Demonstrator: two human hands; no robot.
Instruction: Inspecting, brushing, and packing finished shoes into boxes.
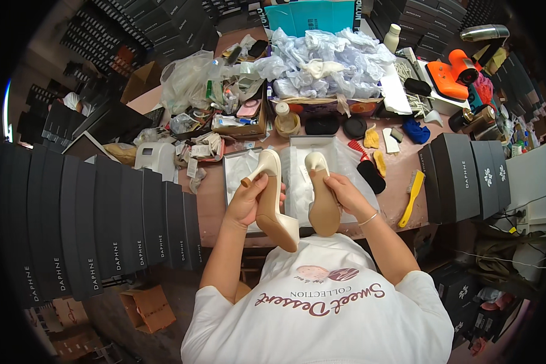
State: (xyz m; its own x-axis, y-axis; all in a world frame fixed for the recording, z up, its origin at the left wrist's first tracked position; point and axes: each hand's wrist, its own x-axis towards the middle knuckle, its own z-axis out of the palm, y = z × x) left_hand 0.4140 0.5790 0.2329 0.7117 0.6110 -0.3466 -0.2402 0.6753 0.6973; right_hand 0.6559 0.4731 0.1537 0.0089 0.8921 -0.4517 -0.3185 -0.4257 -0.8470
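In my left hand (247, 199) I hold a cream high-heeled shoe (270, 203), its tan sole partly turned up and its heel pointing toward the wrist. My right hand (347, 195) grips the matching high-heeled shoe (323, 203), tan sole facing me and toe toward my body. Both sets of fingers are closed round the shoes, partly hidden behind them. Beneath and beyond the shoes lies an open shoebox (309, 141) lined with white tissue paper. Its other half, a grey-edged tray (241, 159) with more tissue, sits beside it at the left.
Dark shoeboxes stand in rows at left (103, 224) and right (452, 176). A yellow-handled brush (412, 199) and a black pad (370, 176) lie right of the open box. Farther back are a bin of crumpled plastic (327, 60), a bottle (284, 121) and an orange device (450, 79).
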